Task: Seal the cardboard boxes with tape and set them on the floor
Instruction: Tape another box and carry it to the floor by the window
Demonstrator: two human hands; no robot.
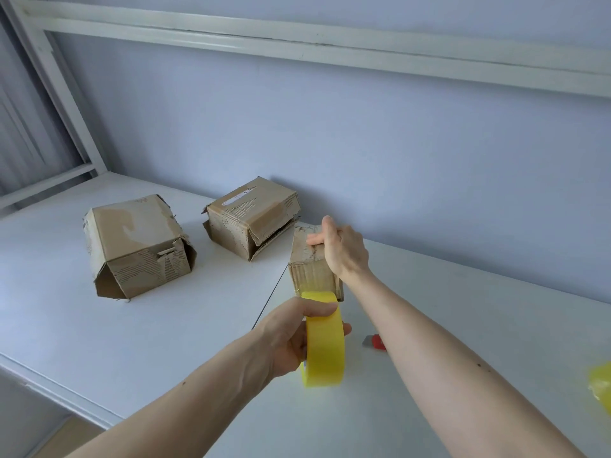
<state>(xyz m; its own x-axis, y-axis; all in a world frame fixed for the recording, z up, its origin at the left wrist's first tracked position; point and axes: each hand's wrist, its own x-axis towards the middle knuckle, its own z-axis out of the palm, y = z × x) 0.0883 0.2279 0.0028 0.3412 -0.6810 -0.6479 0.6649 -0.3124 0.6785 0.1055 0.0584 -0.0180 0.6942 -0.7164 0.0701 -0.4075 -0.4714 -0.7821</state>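
Over on the left of the white desk (99, 325) sits a battered brown cardboard box (137, 244), its lower flap gaping open at the front corner, no fresh tape on it. Just right of that, nearer the pale blue wall (396, 143), a second worn cardboard box (253, 216) lies with its side flap sprung loose. Now to the action: the left hand (291, 338) grips a wide roll of yellow tape (324, 340), fingers curled through and around the ring, holding it upright just in front of a small narrow cardboard box (312, 266). The right hand (344, 249) rests on that small box's top far end, fingers wrapped over the edge, apparently pinning it or the tape end down, though no strip is clearly visible between roll and box. Beside the right forearm a red utility knife (375, 342) lies on the desk, and at the far right edge a scrap of yellow tape (601, 385) shows. The judgement: sealing of the small box is under way; next comes drawing tape along the seam, cutting it, then lowering the box to the floor.
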